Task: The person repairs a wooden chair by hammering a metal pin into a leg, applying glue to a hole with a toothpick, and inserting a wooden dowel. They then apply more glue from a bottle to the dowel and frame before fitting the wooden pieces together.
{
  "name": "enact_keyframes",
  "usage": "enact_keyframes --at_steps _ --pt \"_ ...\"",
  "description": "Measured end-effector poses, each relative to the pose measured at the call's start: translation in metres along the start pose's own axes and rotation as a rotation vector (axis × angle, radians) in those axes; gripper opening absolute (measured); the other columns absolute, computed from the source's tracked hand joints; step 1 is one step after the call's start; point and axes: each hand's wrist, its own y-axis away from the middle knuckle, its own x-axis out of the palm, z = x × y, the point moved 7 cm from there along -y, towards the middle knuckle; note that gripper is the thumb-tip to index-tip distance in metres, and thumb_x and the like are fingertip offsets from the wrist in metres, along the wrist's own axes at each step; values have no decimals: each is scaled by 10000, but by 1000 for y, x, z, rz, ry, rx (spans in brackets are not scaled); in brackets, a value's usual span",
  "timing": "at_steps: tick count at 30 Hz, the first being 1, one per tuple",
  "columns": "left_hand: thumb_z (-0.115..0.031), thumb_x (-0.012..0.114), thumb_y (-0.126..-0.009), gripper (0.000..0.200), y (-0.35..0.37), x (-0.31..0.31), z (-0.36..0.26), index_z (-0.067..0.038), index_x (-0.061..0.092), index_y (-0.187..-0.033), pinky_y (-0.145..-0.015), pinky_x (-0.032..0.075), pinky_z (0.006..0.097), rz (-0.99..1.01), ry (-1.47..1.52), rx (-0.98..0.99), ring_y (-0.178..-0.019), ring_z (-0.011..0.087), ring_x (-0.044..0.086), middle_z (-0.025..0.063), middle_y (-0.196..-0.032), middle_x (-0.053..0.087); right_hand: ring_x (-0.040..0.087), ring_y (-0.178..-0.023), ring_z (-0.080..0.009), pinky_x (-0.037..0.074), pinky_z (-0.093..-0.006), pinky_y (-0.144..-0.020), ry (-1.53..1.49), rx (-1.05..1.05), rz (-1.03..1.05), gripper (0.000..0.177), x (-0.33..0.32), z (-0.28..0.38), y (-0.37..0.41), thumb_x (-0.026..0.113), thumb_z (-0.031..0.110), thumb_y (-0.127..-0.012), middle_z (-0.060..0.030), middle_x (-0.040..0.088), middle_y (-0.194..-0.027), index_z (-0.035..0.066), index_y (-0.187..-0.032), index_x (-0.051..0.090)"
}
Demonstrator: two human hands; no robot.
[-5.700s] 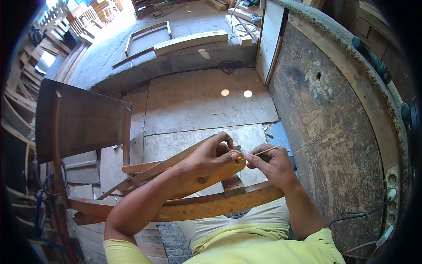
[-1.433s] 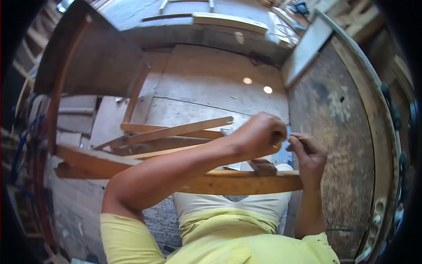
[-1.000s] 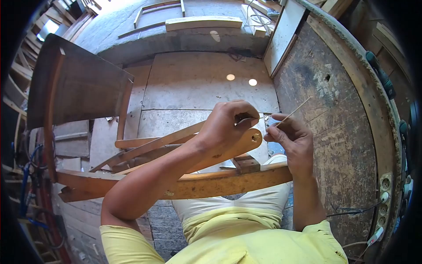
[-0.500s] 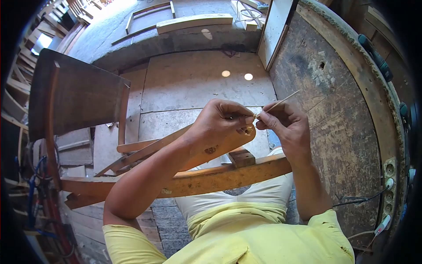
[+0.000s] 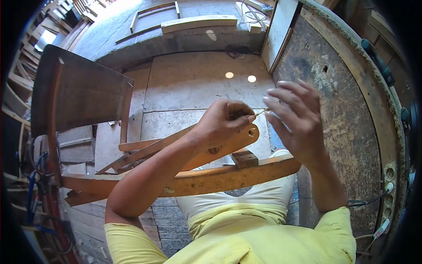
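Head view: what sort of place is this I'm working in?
Probably a woodworking or furniture-repair shop: a scarred wooden workbench on the right, a bare chair frame across the person's lap, the left hand pinching a thin stick above it, and loose timber lengths lying beyond.

The worn floor (image 5: 198,88) bears a dark chair seat (image 5: 83,97), tilted, at the left.

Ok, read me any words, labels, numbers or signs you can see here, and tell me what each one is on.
No text can be read anywhere in this view.
A small pale mark on the curved wooden rail is too small to read.
The power strip shows no legible label.
The thin stick pinched in the left hand bears no marking.
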Motion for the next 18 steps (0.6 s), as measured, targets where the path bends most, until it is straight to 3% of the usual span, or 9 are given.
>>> enact_keyframes --at_steps 2,5,11,13,18 --pt "-136 642 -913 200 -2 0 0 44 662 -999 -752 496 236 -5 -22 34 -819 63 576 15 -875 662 620 -875 -211 393 -393 -940 -28 -51 169 117 18 -3 2 712 131 -779 -64 661 -863 65 -875 696" --pt "-123 640 -909 181 0 -4 -3 39 664 -988 -744 499 249 -59 -109 85 -808 69 577 36 -878 671 615 -861 -218 405 -383 -908 -141 3 240 92 32 -12 7 702 115 -785 -60 659 -857 55 -855 696" --pt "-93 648 -884 140 3 -6 -19 24 669 -957 -720 519 286 -156 -341 217 -783 112 618 104 -864 678 601 -811 -228 408 -377 -824 -163 14 247 95 37 -13 5 690 145 -797 -57 635 -807 58 -834 694" --pt "-84 646 -876 121 4 -6 -22 17 667 -939 -698 521 313 -200 -499 340 -760 181 645 126 -854 668 600 -806 -226 406 -375 -804 -147 15 246 97 39 -13 5 686 153 -800 -55 634 -804 61 -828 693" --pt "-69 639 -870 99 8 -6 -30 10 660 -926 -663 510 337 -274 -564 468 -715 239 636 137 -843 649 605 -788 -218 400 -372 -763 -122 44 236 91 39 -10 2 679 159 -803 -52 635 -794 68 -809 686"
